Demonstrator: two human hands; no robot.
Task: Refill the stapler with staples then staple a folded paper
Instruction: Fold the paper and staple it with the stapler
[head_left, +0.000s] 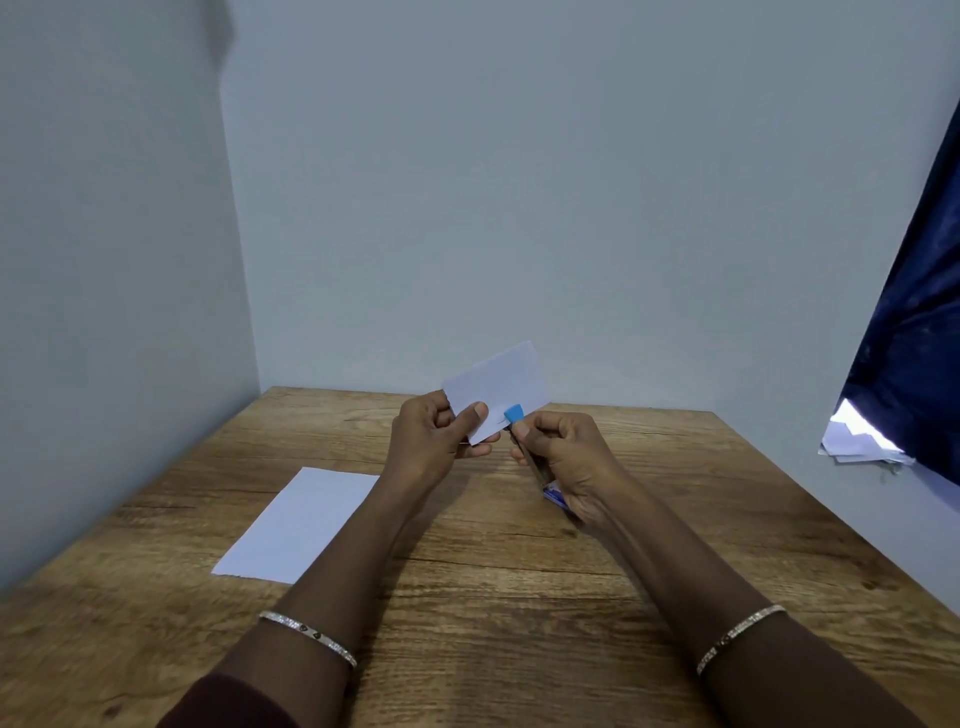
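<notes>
My left hand (434, 441) pinches a small folded white paper (501, 387) by its lower left corner and holds it up above the wooden table (519, 571). My right hand (566, 462) grips a small stapler (516, 415) with a blue tip. That blue tip sits at the paper's lower edge, right beside my left thumb. Most of the stapler's body is hidden inside my right fist. A small blue staple box (553, 492) peeks out from under my right hand on the table.
A flat white sheet (298, 525) lies on the table to the left. Walls close the table at the left and back. At the right hangs a dark blue cloth (914, 312) with several white papers (857, 439) below it.
</notes>
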